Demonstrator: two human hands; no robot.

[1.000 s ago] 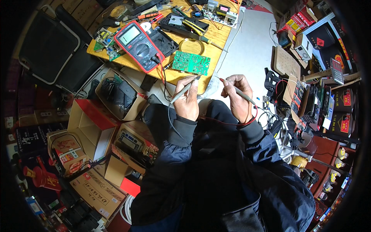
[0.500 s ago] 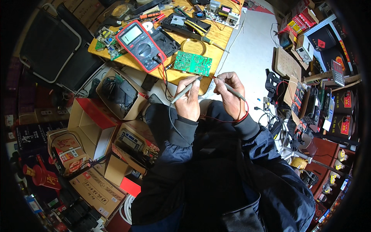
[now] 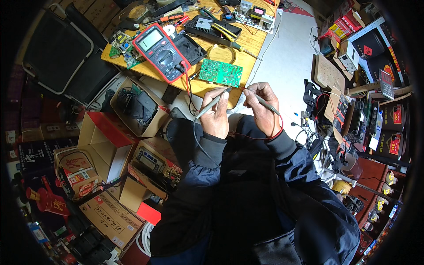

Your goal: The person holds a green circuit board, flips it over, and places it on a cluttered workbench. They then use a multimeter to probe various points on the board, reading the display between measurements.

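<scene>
Setting: a crowded repair corner seen from above, with a wooden table (image 3: 247, 42) across the top centre of the frame, bare grey floor to its right, and open cardboard boxes (image 3: 99, 141) stacked at the left and lower left.

Left fingers: closed around a grey test probe (image 3: 212, 102), held like a pen, its tip aimed up and right toward the table edge.

Right fingers: pinched shut on a second grey probe (image 3: 265, 100), its tip pointing up and left, toward the other probe's tip.

Hands: the left hand (image 3: 216, 115) and right hand (image 3: 263, 109) sit side by side at centre frame, just below the table's near edge, close but not touching.

Leads: a grey wire drops from the left probe down along the dark sleeve; a red wire loops round the right wrist and across the lap.

Circuit board: a green circuit board (image 3: 220, 72) lies flat on the table just above the hands, near both probe tips; whether either tip touches it cannot be told.

Meter: a red multimeter (image 3: 161, 51) lies tilted at upper left of the board, with red and black leads plugged in at its lower end.

Further out: screwdrivers and small parts at the table's far side; red and black boxes (image 3: 391, 132) crowd the right edge.
</scene>
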